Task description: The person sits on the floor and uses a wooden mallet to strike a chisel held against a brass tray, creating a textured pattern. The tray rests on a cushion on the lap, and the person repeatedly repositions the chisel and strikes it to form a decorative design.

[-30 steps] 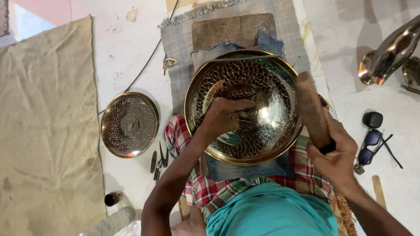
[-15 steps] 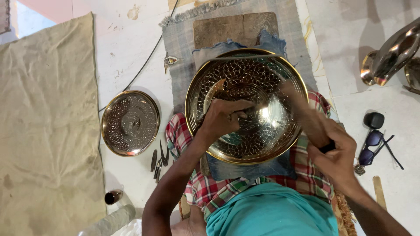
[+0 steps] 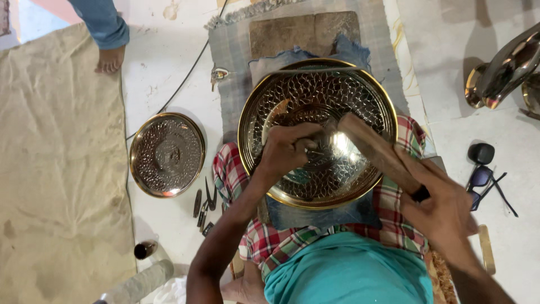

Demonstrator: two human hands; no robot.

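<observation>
- While the left hand (image 3: 287,149) is closing its fingers around a small punch-like tool that is barely showing, pressed tip-down near the middle of the large brass plate (image 3: 315,84), the grip is hiding the tool, so a tilted tip could be skidding across the pattern and scratching it.
- The right hand (image 3: 444,211) is gripping the near end of a wooden mallet (image 3: 374,149), whose far end is hanging just beside the left knuckles; a strike that is drifting off line could be landing on those fingers.
- The plate is resting on the person's lap, over blue cloth (image 3: 320,211) and a checked garment (image 3: 402,197), and this soft seat could be letting it rock under a blow.
- On the floor to the left, a smaller patterned plate (image 3: 167,155) and a few slim hand tools (image 3: 203,204) are lying near the knee, where a shifting leg could be knocking them.
- Far left, another person's bare foot (image 3: 111,58) is standing near a cable (image 3: 185,79).
- Sunglasses (image 3: 484,174) are lying at the right, well apart from the mallet.
</observation>
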